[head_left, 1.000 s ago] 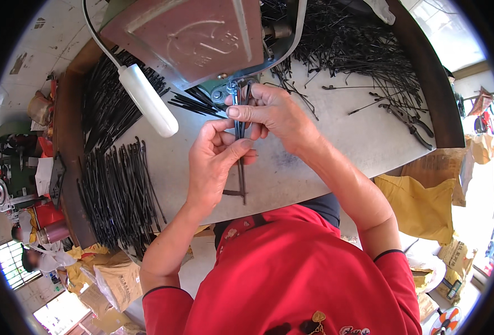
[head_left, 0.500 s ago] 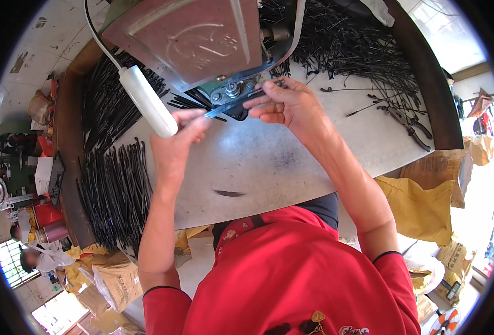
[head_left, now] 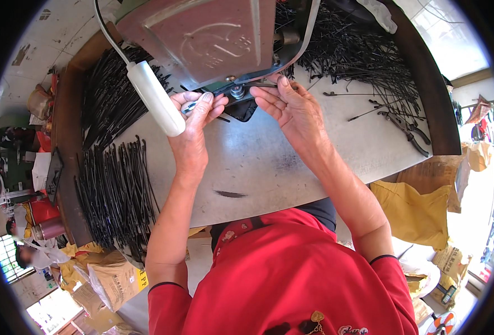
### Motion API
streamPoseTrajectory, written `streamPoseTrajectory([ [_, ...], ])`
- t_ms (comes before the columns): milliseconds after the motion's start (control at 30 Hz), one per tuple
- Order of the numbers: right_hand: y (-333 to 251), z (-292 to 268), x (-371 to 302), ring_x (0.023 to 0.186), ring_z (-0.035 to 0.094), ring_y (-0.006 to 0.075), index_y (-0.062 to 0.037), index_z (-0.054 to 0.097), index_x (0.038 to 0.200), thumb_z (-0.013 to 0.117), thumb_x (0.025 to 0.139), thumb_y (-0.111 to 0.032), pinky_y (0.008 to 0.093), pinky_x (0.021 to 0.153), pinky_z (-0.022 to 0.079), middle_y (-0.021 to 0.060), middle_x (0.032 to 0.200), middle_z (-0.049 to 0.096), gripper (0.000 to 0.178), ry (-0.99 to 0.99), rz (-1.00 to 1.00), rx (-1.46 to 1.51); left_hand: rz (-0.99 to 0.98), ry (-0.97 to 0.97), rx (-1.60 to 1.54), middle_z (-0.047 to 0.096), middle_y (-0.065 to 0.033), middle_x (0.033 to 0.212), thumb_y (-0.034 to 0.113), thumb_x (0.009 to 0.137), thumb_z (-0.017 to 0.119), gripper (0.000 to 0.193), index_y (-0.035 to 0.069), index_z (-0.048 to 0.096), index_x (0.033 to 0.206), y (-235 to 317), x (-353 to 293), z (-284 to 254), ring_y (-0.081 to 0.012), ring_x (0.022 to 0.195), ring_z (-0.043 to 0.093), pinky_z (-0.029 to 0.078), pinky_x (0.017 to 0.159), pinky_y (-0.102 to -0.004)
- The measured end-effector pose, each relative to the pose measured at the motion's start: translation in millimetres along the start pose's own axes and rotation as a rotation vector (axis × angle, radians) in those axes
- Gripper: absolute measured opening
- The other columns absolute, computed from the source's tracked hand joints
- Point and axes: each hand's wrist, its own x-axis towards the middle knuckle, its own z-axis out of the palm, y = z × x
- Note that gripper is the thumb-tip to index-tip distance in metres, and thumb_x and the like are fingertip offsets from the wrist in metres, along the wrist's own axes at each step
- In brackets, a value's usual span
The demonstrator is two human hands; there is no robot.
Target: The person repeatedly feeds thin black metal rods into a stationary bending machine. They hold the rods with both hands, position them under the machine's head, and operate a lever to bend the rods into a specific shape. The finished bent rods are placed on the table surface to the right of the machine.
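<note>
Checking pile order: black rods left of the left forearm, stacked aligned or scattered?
Aligned: the black rods lie roughly parallel in one bundle on the table.
</note>
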Motion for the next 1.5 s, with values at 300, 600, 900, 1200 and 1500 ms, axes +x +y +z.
streamPoseTrajectory([
  [300, 3.7, 3.3, -6.4, 0.099, 0.065, 0.0293, 0.0037, 0.051, 0.106, 0.052, 0.098, -0.021, 0.0365, 0.089, 0.055, 0.0227, 0.104, 0.063, 0.026, 0.035, 0.017, 0.008, -0.136, 0.062, -0.162, 0.064, -0.0189, 0.091, 0.002, 0.089, 0.062, 0.016, 0.0, 0.049, 0.098, -9.2, 1.1, -6.1, -0.0282, 0.085, 0.069, 0.06, 0.073, -0.0289],
  [600, 0.7, 4.3, -6.6, 0.101, 0.065, 0.0292, 0.0039, 0.052, 0.107, 0.052, 0.098, -0.022, 0.0368, 0.09, 0.055, 0.023, 0.105, 0.063, 0.028, -0.01, -0.006, -0.016, -0.066, 0.087, -0.149, 0.065, -0.0201, 0.092, 0.0, 0.088, 0.062, 0.015, -0.002, 0.051, 0.097, -0.4, -5.0, -0.9, -0.0282, 0.083, 0.07, 0.061, 0.07, -0.0282],
  [900, -2.5, 3.2, -5.3, 0.095, 0.067, 0.0302, 0.0083, 0.051, 0.107, 0.053, 0.097, -0.024, 0.0364, 0.086, 0.056, 0.0261, 0.102, 0.063, 0.034, 0.018, 0.042, -0.118, -0.203, 0.037, -0.112, 0.065, -0.0216, 0.089, 0.0, 0.086, 0.064, 0.016, -0.005, 0.052, 0.094, 0.9, 9.6, -7.5, -0.0289, 0.081, 0.07, 0.06, 0.069, -0.0279],
  [1200, -22.0, -4.0, 10.5, 0.081, 0.07, 0.027, 0.0019, 0.053, 0.107, 0.06, 0.093, -0.027, 0.0306, 0.07, 0.059, 0.0201, 0.089, 0.066, 0.033, 0.006, 0.136, -0.145, -0.249, -0.038, 0.026, 0.067, -0.0238, 0.091, 0.0, 0.084, 0.063, 0.015, -0.004, 0.054, 0.096, 7.8, 25.9, -15.1, -0.0272, 0.08, 0.07, 0.059, 0.069, -0.0276],
  [1500, -28.3, -5.0, -7.8, 0.08, 0.069, 0.0243, -0.0011, 0.057, 0.105, 0.056, 0.095, -0.021, 0.0318, 0.07, 0.058, 0.0165, 0.096, 0.066, 0.022, -0.037, 0.088, -0.231, -0.248, 0.127, -0.207, 0.064, -0.013, 0.109, 0.005, 0.09, 0.061, 0.021, -0.001, 0.054, 0.109, -5.4, 20.2, -2.4, -0.0221, 0.099, 0.066, 0.056, 0.083, -0.0282],
])
